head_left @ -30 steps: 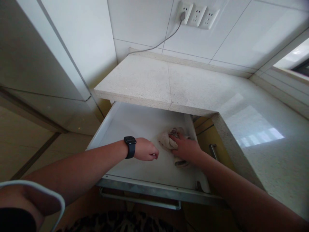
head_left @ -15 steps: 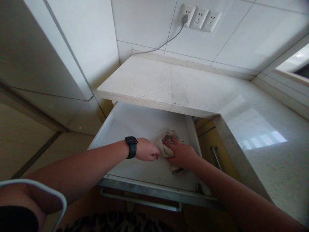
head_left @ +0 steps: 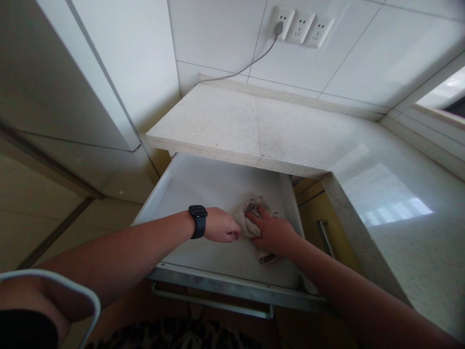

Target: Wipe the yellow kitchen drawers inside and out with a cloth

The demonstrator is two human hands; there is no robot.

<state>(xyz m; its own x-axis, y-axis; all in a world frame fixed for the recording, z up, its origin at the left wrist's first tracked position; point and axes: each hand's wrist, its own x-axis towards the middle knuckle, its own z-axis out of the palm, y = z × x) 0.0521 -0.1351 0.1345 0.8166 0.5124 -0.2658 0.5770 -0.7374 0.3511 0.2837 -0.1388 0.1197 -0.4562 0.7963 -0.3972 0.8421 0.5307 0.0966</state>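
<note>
A light beige cloth with a dark pattern (head_left: pixel 250 225) lies bunched on the floor of a pulled-out white drawer (head_left: pixel 203 182), towards its right side. My right hand (head_left: pixel 274 232) rests on the cloth with its fingers spread. At the cloth's left edge is my left hand (head_left: pixel 221 226), its fingers curled in; whether they pinch the cloth's edge is hidden. A black watch (head_left: pixel 198 221) is on my left wrist.
A pale stone counter (head_left: pixel 232 121) overhangs the drawer's back and runs down the right. The drawer's metal handle (head_left: pixel 214 303) is at the front. A cable (head_left: pixel 250 64) runs from a wall socket. Another handle (head_left: pixel 325 237) is at the right.
</note>
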